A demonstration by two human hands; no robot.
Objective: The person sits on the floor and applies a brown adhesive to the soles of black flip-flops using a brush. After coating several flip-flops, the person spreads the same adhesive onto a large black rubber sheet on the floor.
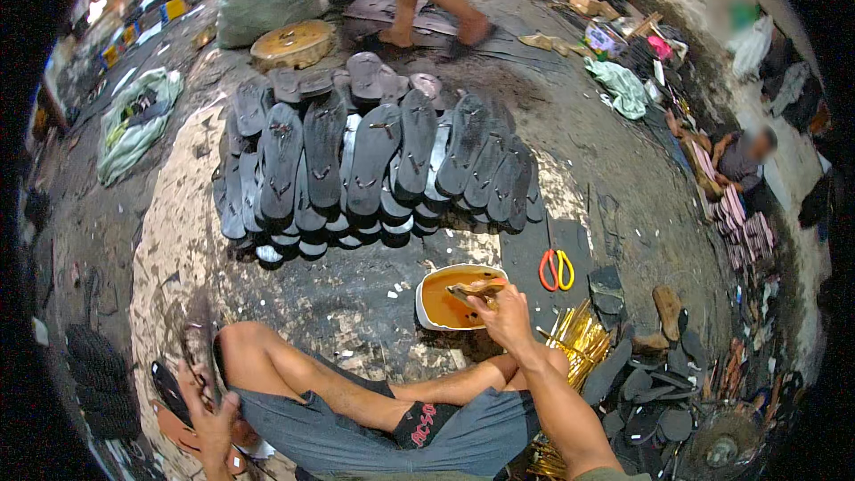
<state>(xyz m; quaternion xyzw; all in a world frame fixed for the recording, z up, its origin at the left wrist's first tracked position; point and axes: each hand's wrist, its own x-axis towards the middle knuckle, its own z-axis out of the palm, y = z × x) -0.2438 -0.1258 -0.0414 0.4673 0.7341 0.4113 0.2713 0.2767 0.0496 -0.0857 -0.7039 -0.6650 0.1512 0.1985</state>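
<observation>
My right hand (508, 316) is closed around a short brush (474, 290) caked with yellow-brown glue. The brush is over a white-rimmed tub (426, 310) of amber glue, in front of my crossed legs. At the lower left, my left hand (205, 419) grips a dark sandal sole (212, 352), seen nearly edge-on and blurred. Beside that hand lie another black sole (169, 389) and a brown sole-shaped piece (175, 428). Beyond the tub, a wide stack of black flip-flops (370, 160) leans in overlapping rows.
Right of the tub lie scissors (557, 270) with red and yellow handles, and a bundle of gold strips (579, 338). Loose dark soles (655, 392) pile up at the lower right. Someone's legs (427, 9) pass behind the stack; another person (744, 156) sits at far right.
</observation>
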